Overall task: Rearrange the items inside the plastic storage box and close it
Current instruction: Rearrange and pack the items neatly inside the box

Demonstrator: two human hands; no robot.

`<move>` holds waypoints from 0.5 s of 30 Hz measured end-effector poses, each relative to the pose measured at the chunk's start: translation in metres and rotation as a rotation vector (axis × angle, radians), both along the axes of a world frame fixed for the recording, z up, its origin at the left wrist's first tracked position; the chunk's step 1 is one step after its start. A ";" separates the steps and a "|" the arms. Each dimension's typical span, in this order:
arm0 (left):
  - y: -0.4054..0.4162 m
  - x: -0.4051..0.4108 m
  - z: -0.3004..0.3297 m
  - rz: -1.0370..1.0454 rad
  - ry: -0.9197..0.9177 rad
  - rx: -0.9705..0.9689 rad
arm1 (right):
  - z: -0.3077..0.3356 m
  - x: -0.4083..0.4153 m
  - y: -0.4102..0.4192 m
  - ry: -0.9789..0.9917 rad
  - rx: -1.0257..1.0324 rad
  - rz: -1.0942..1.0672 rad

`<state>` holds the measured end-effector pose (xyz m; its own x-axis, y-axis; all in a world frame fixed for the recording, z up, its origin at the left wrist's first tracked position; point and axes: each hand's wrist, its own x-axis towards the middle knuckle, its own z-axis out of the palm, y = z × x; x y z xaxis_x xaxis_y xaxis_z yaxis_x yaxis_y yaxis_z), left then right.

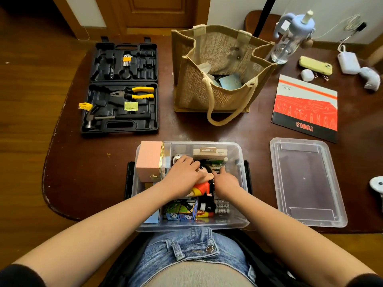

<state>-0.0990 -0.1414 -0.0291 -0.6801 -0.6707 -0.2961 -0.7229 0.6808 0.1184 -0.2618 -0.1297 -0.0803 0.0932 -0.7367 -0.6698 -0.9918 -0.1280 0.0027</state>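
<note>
Clear plastic storage box (238, 223) at lower centre of frame, packed with small rigid stuff: cartoon figurine (202, 188), pink carton (148, 160) upright at its left wall, batteries, puzzle cube; lid (306, 183) lying apart at right, so not closed yet. Left hand (183, 175) curled over the figurine's head, right hand (224, 182) loosely curled beside it with forefinger out toward the batteries, actual grip not discernible. Probably light, hard, slick contents: take figurine by the torso, lift thin flexy lid by both short edges.
</note>
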 end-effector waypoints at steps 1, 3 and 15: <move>0.000 0.000 0.000 0.001 0.002 -0.002 | 0.000 0.001 0.001 0.013 0.002 0.001; 0.000 0.000 -0.001 0.002 0.001 -0.007 | 0.000 0.003 0.004 0.047 -0.004 0.022; 0.001 0.001 -0.004 0.007 0.017 -0.011 | -0.002 0.005 0.004 0.118 -0.010 0.098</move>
